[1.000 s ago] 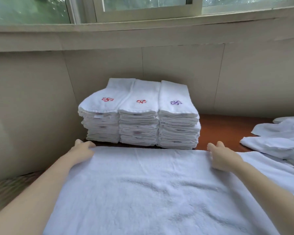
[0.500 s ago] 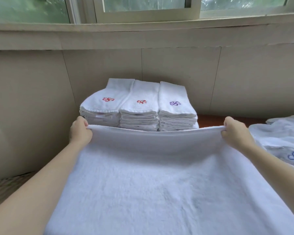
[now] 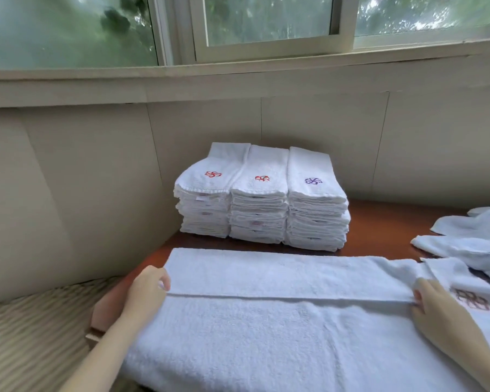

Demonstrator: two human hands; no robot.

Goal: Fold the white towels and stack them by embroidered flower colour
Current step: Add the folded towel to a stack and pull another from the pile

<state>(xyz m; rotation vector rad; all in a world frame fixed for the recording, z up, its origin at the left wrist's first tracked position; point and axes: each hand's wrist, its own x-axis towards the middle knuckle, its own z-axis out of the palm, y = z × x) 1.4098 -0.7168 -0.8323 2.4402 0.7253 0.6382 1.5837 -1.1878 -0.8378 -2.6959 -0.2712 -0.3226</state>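
Observation:
A white towel (image 3: 266, 329) lies spread across the wooden table (image 3: 379, 222) in front of me, its far part folded back toward me into a band. My left hand (image 3: 147, 290) grips the left end of the folded edge. My right hand (image 3: 433, 304) pinches the right end. Behind it stand three stacks of folded towels: one topped by a red flower (image 3: 213, 174), one by an orange-red flower (image 3: 262, 178), one by a purple flower (image 3: 313, 181).
Loose unfolded towels (image 3: 470, 239) are heaped at the right, one with a brown-red embroidered mark (image 3: 471, 299) beside my right hand. A beige wall runs behind and to the left. A striped cushion (image 3: 31, 335) lies lower left, below the table edge.
Both hands lifted the towel's far edge and brought it toward me, laying it down as a fold. The stacks are in full sight again.

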